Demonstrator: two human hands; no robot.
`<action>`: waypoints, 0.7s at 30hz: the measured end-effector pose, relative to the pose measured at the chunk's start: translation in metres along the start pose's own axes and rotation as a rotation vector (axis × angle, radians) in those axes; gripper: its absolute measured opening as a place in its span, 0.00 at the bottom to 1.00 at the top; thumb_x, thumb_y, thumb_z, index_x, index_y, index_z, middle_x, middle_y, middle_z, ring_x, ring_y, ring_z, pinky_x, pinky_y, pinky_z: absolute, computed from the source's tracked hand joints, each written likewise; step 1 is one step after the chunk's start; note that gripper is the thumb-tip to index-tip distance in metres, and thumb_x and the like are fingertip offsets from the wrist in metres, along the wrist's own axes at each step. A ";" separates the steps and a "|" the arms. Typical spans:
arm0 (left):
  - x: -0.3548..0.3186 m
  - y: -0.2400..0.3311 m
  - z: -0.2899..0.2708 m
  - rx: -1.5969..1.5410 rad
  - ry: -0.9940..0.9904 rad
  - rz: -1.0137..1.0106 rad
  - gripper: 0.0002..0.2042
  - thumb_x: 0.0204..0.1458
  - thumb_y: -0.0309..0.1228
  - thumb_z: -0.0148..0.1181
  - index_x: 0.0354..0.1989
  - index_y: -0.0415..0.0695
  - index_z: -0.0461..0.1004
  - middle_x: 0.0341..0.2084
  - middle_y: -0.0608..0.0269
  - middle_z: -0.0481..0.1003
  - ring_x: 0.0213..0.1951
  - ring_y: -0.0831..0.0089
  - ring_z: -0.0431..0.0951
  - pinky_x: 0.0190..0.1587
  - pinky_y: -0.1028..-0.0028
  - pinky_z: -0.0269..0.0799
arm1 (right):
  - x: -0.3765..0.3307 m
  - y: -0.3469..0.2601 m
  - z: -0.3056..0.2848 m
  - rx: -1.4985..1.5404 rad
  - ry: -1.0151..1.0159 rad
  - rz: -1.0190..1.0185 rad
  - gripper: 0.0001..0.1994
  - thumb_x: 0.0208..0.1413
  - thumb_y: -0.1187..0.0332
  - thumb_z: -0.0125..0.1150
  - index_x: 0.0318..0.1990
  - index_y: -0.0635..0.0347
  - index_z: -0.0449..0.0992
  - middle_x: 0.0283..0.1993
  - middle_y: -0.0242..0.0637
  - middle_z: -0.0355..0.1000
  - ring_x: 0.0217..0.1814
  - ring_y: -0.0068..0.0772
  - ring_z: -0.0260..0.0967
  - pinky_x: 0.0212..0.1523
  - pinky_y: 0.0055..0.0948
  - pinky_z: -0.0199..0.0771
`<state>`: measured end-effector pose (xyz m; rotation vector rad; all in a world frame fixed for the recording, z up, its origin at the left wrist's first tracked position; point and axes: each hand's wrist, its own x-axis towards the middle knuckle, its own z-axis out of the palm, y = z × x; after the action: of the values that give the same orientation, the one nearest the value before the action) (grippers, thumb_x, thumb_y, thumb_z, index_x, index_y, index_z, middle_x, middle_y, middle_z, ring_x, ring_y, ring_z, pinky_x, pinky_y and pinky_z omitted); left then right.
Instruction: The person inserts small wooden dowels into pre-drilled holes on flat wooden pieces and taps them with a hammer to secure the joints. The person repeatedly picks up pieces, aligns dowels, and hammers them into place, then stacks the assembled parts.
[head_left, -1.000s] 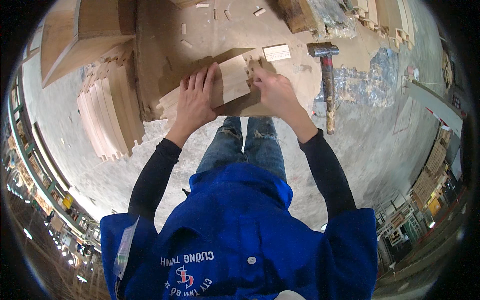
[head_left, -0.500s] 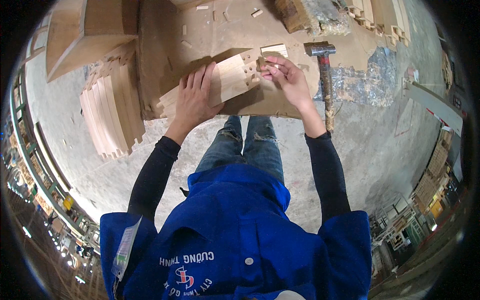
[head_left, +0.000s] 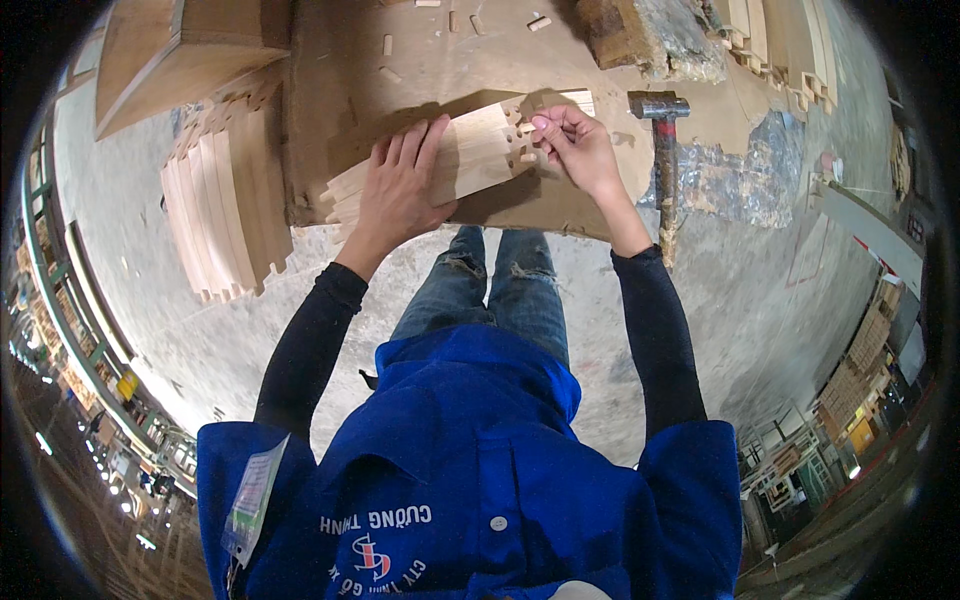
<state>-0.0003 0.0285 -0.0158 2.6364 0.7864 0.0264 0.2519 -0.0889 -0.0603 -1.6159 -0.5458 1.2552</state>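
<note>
A bundle of pale wooden slats (head_left: 478, 152) lies aslant on the cardboard-covered bench, with round holes in its right end. My left hand (head_left: 398, 190) is closed over the slats near their left part, fingers across the top and thumb along the near side. Between the thumb and fingertips of my right hand (head_left: 582, 152) is a small wooden dowel (head_left: 527, 128), its tip against the holed end. Another dowel (head_left: 528, 157) sticks out of a lower hole. Behind my right hand rests a pale wood piece (head_left: 578, 98), partly covered.
A hammer (head_left: 660, 105) with a worn handle lies at the right. Loose dowels (head_left: 540, 23) are scattered on the cardboard (head_left: 480, 60) farther back. More slats (head_left: 215, 205) stand stacked at the left below a wooden box (head_left: 190, 60). A rough block (head_left: 650, 40) sits at the back right.
My right hand has brought the dowel up to the holed end of the slats. The whole bench scene has shifted slightly rightward in view; my left hand keeps its hold.
</note>
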 end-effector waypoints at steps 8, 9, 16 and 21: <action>0.000 -0.001 -0.003 -0.032 -0.030 -0.015 0.57 0.32 0.41 0.78 0.75 0.49 0.51 0.63 0.53 0.64 0.64 0.56 0.64 0.69 0.53 0.55 | -0.002 -0.011 0.002 -0.434 -0.034 -0.277 0.07 0.62 0.68 0.66 0.43 0.60 0.78 0.34 0.38 0.80 0.35 0.34 0.79 0.38 0.34 0.78; 0.001 -0.001 -0.003 -0.023 -0.042 -0.019 0.57 0.32 0.41 0.78 0.75 0.49 0.51 0.63 0.53 0.64 0.64 0.56 0.64 0.69 0.54 0.55 | -0.004 -0.020 0.002 -0.507 -0.051 -0.288 0.07 0.61 0.69 0.66 0.42 0.59 0.77 0.34 0.39 0.80 0.35 0.38 0.79 0.39 0.36 0.78; 0.001 0.000 -0.004 -0.032 -0.062 -0.030 0.59 0.29 0.41 0.80 0.75 0.48 0.51 0.63 0.53 0.64 0.64 0.56 0.64 0.68 0.54 0.56 | -0.010 -0.052 0.008 -0.776 -0.066 -0.299 0.05 0.59 0.70 0.65 0.38 0.60 0.74 0.36 0.44 0.79 0.38 0.53 0.78 0.38 0.47 0.76; 0.003 0.001 -0.005 -0.026 -0.070 -0.022 0.60 0.28 0.44 0.80 0.74 0.46 0.51 0.62 0.53 0.64 0.64 0.56 0.64 0.68 0.54 0.56 | -0.003 -0.050 0.012 -0.943 -0.125 -0.406 0.05 0.58 0.73 0.64 0.38 0.62 0.75 0.35 0.45 0.78 0.39 0.51 0.77 0.40 0.43 0.75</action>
<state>0.0019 0.0309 -0.0114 2.5890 0.7865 -0.0613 0.2505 -0.0655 -0.0142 -2.0115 -1.6285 0.8125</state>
